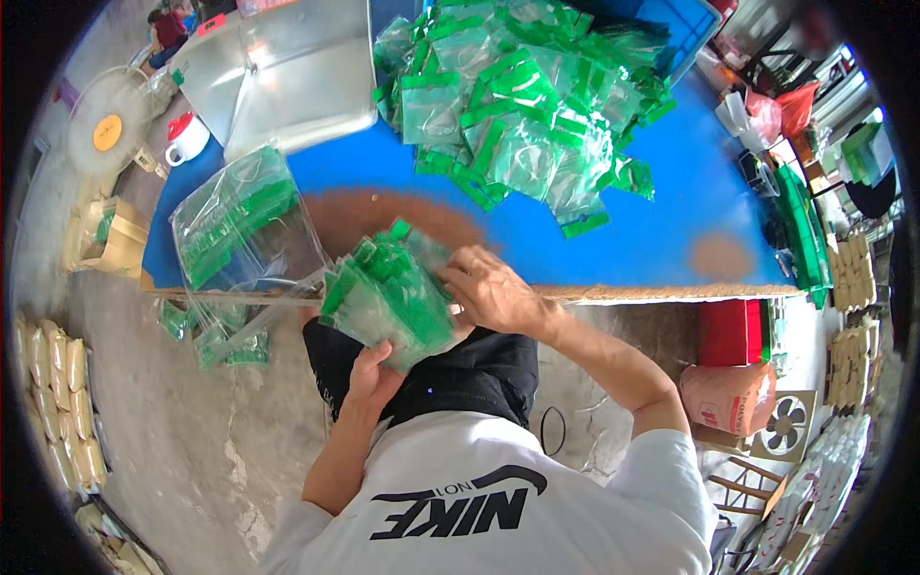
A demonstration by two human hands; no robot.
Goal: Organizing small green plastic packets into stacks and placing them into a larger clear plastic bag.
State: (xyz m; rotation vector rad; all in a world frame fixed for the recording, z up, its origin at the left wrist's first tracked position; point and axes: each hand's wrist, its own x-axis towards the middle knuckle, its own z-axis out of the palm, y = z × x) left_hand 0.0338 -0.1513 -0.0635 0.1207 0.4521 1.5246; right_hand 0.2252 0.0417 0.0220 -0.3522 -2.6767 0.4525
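A thick stack of small clear plastic bags with green header strips [388, 292] is held over my lap at the table's front edge. My left hand [377, 374] grips the stack from below, thumb on top. My right hand [494, 292] has its fingers curled on the stack's right edge; its fingertips are partly hidden. Left of the stack, a large clear plastic bag [311, 244] holds a pack of the same green-strip bags and hangs over the table edge. A big loose heap of green-strip bags [522, 105] covers the table's far middle.
The blue table [671, 220] has worn brown patches. A metal tray [297, 81], a white mug with a red lid [187, 137] and a blue crate [692, 38] stand toward the back. A fan [110, 125] stands left; a red box [730, 333] sits below right.
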